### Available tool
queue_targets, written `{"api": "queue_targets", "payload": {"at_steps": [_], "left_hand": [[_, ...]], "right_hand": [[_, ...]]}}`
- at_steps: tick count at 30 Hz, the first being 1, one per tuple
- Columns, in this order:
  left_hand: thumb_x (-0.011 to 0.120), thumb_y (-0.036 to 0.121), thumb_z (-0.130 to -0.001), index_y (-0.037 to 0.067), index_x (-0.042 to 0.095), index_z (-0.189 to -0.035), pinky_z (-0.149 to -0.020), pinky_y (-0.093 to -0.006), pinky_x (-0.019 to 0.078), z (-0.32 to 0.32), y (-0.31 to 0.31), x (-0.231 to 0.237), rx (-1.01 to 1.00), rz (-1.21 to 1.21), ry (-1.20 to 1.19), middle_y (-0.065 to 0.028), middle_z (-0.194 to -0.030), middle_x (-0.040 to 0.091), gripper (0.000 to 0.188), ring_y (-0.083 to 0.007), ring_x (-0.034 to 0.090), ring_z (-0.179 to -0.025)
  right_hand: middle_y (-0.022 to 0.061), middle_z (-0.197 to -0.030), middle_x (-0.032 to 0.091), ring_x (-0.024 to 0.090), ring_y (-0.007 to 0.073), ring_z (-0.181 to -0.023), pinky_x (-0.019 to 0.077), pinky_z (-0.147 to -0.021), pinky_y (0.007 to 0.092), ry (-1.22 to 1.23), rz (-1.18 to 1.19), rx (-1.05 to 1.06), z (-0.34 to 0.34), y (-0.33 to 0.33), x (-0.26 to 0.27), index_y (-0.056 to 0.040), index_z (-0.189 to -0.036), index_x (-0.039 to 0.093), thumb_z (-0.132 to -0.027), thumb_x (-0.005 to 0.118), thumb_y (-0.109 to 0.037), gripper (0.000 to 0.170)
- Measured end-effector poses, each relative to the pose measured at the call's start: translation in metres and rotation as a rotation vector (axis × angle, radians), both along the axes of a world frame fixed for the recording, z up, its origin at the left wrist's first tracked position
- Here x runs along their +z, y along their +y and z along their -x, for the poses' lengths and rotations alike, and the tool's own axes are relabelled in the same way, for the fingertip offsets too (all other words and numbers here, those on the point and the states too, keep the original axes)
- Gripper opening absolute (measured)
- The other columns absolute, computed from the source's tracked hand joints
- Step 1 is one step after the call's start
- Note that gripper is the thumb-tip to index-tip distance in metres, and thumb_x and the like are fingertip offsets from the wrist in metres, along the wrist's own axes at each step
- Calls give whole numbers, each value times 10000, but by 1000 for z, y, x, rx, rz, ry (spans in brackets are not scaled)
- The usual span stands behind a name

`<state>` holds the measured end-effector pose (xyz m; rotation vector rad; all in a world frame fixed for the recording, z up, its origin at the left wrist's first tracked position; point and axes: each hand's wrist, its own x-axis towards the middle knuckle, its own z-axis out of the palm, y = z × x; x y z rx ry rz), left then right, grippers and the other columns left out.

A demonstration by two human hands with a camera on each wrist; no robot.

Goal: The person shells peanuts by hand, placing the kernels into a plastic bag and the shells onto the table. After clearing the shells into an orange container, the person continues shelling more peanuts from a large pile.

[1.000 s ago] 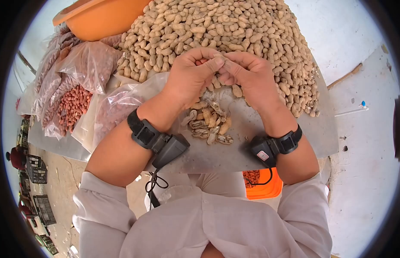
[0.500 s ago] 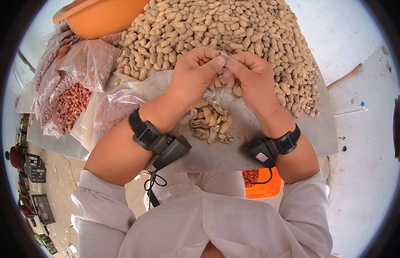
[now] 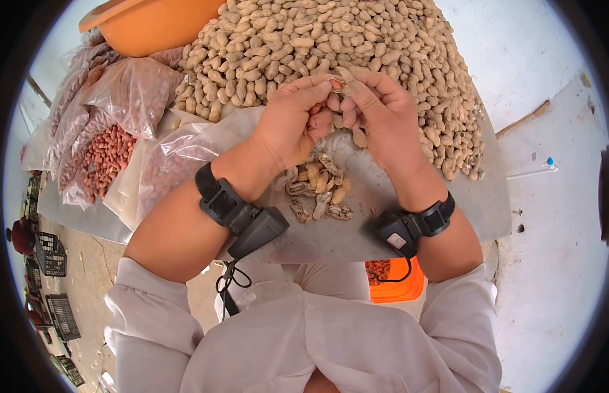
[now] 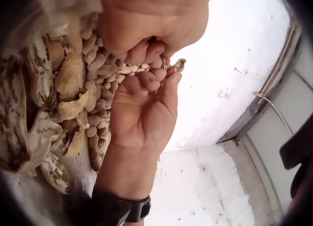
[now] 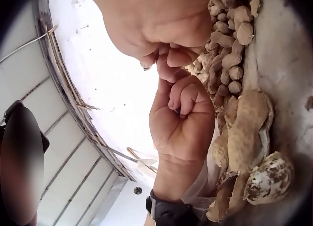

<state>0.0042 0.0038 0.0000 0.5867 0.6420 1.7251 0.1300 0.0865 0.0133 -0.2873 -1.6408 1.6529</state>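
Observation:
Over the near edge of the heap, my left hand [image 3: 293,121] and right hand [image 3: 388,118] meet fingertip to fingertip. Between them is a peanut whose split shell [image 3: 345,74] shows a reddish kernel [image 3: 336,85]. My left thumb and forefinger pinch the kernel side, while my right thumb and forefinger pinch the shell. More red kernels [image 3: 314,109] show inside the curl of my left fingers. In the left wrist view a piece of shell [image 4: 180,65] pokes out past the right fingertips. Below the hands, cracked shells [image 3: 321,187] lie in a small pile.
A large heap of unshelled peanuts [image 3: 383,39] covers the back of the metal table [image 3: 278,245]. At left are plastic bags [image 3: 131,95] of red kernels and an orange basin [image 3: 154,29]. An orange container [image 3: 403,281] with reddish contents sits below the table's front edge.
The peanut's shell has come apart between my fingertips, and the reddish kernel now shows. My left lower fingers have loosened downward; both hands stay in nearly the same place.

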Motion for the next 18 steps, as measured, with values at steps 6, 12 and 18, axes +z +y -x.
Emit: {"api": "queue_targets", "payload": {"at_steps": [6,12,18], "left_hand": [[461,159,-890,45,465,-731,-403,-181,263,1,-2,2,-128,56,-168,-7,-642,436,196,-78,339,-494],[445,175,-892,61,469,-702,-400,-189,271,6,3,-4,-162,71,-220,-1,-626,434,223,-85,359,-501],[453,160,-884,57,474,-697,-403,-188,279,6,3,-5,-148,82,-264,-13,-633,447,215,-90,368,-504]], "right_hand": [[31,-746,609,546,74,-627,440,-565,208,-113,-389,-99,0,-1,-2,-10,-945,626,-826,631,-95,146],[54,-770,607,562,135,-672,448,-598,255,-128,-666,-202,0,-1,0,-28,-930,659,-787,658,-101,160],[88,-795,609,570,194,-724,452,-637,276,-123,-865,-227,0,3,2,-18,-926,665,-785,645,-98,162]]}}
